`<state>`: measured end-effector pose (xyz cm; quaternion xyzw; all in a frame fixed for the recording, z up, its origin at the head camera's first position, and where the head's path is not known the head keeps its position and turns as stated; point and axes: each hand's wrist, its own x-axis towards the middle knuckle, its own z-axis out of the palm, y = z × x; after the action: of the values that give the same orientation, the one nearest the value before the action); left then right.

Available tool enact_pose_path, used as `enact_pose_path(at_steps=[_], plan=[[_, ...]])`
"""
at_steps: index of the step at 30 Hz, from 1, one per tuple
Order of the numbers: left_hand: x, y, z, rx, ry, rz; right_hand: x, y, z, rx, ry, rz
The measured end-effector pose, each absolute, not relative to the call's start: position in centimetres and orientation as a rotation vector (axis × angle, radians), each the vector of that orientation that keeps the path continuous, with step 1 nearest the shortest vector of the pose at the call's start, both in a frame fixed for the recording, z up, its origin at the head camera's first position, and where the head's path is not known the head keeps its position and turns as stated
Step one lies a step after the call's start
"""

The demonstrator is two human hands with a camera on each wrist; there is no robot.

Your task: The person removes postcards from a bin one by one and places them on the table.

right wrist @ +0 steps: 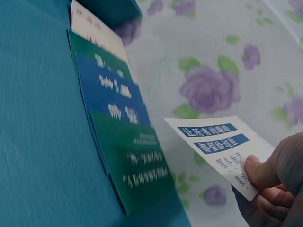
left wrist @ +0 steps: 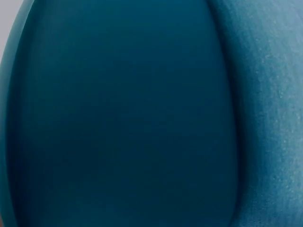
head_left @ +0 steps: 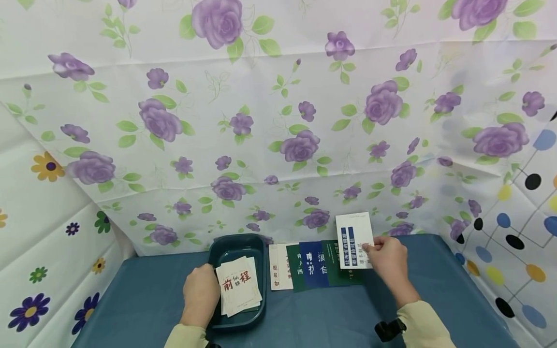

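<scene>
My right hand [head_left: 389, 261] pinches a white card [head_left: 354, 227] with blue text bands between thumb and fingers, above the right end of a row of overlapping cards. In that row lie white cards [head_left: 278, 261], a blue card [head_left: 311, 280] and green cards [right wrist: 132, 161]. With curled fingers my left hand [head_left: 201, 295] grips the left rim of a dark teal tray [head_left: 262, 304]; its fingertips are hidden. Several white cards [head_left: 239, 290] lie stacked inside the tray, the top one with red characters. The left wrist view shows only the tray's wall [left wrist: 123, 113] close up.
A blue cloth [head_left: 313, 314] covers the table. Behind it hangs a white sheet [head_left: 261, 159] with purple roses. Patterned sheets stand at the left [head_left: 56, 251] and right [head_left: 500, 241] sides.
</scene>
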<state>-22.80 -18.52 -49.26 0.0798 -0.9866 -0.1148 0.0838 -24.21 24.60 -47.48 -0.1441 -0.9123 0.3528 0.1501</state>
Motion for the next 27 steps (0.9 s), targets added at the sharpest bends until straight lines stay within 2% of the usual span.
enact_pose_path(at_steps=[27], plan=[[-23.1,-18.4,-49.3,0.264,-2.967,-0.329,-25.8,27.2,-52.7,-0.495,-2.875,0.974]])
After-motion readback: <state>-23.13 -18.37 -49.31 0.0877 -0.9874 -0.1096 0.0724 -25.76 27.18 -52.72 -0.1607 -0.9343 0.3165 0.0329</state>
